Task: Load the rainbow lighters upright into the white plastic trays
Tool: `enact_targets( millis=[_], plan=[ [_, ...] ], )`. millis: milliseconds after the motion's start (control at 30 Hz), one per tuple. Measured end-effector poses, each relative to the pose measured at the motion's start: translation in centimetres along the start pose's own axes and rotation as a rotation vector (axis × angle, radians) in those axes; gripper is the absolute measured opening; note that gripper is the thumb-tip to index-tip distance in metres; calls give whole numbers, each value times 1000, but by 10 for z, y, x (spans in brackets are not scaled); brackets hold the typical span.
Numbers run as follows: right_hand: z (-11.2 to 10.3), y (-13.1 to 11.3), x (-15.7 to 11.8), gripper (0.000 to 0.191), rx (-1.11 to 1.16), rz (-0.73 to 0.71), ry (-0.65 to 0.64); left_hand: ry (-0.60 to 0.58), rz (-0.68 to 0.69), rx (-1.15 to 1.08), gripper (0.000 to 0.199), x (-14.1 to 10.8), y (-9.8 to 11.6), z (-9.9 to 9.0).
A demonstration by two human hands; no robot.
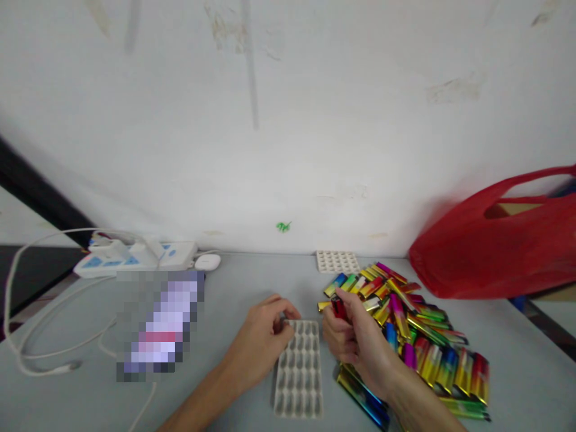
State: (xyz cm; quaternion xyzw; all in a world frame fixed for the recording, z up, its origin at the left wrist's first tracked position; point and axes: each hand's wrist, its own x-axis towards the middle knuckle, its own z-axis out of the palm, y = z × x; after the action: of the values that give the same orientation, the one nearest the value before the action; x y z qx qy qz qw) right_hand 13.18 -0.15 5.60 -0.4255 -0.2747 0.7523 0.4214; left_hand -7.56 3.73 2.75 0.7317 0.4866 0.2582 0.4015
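In the head view, the right hand is closed around a small dark red and black object, whose end shows above the curled fingers beside the thumb; it is held over the grey bench, just to the right of a pale grey rectangular tray with rows of oval hollows. The left hand is at that tray's upper left corner, fingers loosely bent and thumb by the rim (whether it grips the edge, I cannot tell). The tray lies flat between the two forearms, its long side running away from the person. To the right, partly behind the right hand and wrist, spreads a heap of shiny flat oblong metallic cases in gold, red, blue, green and magenta, many lying across one another, with several side by side at the near right. Beyond the heap, close to the white scuffed wall, is a small white gridded tray. A red fabric bag with a loop handle stands at the far right. On the left are a white power strip with blue sockets, a white oval case, a looping white cable and a pixelated lilac slab.
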Motion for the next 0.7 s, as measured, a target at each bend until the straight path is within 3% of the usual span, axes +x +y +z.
enact_targets(
  millis=[400,700],
  plan=[
    [16,6,-9,60,-32,-61,73,-2,18,18,27,0,2,-1],
    [18,7,-12,72,-42,27,39,5,14,35,31,1,2,-1]
  ],
)
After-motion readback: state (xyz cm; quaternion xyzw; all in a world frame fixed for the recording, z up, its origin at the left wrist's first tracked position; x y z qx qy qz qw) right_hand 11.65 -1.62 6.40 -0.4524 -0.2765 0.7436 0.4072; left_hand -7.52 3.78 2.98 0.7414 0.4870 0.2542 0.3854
